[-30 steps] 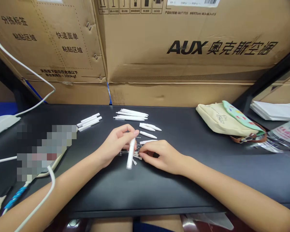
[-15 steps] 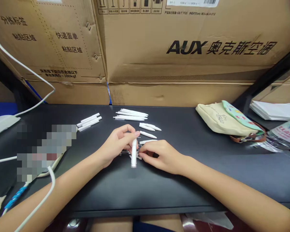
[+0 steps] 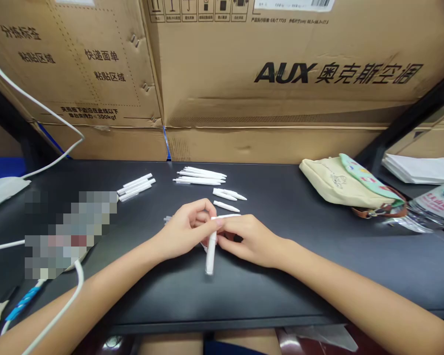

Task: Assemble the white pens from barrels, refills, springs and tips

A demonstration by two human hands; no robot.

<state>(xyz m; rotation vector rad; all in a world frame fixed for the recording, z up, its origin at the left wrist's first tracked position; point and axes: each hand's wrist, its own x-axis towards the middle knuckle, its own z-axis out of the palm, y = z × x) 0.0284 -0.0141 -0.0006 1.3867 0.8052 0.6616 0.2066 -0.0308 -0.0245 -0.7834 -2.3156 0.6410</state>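
Note:
My left hand (image 3: 187, 230) pinches a white pen barrel (image 3: 210, 256), its clear end pointing down toward me. Close against it is my right hand (image 3: 248, 239), fingers curled together near the barrel; whatever they grip is hidden. Tapered white pen tips (image 3: 226, 206) lie just beyond the hands, one partly covered by the right hand. Small clear pieces (image 3: 167, 220) show past the left hand. Farther back, several whole white pens (image 3: 202, 180) are laid side by side. To the left rest several white pen tubes (image 3: 136, 187).
Large cardboard boxes (image 3: 281, 108) stand along the back of the black table (image 3: 192, 305). At right are a cream pouch (image 3: 329, 182), a plastic bottle (image 3: 438, 202) and white papers (image 3: 420, 170). A white cable (image 3: 79, 276) crosses near my left forearm.
My left hand has moved slightly right and toward me with the pen barrel, closer to my right hand. Clear pieces left of it have come into view. The right hand has barely moved.

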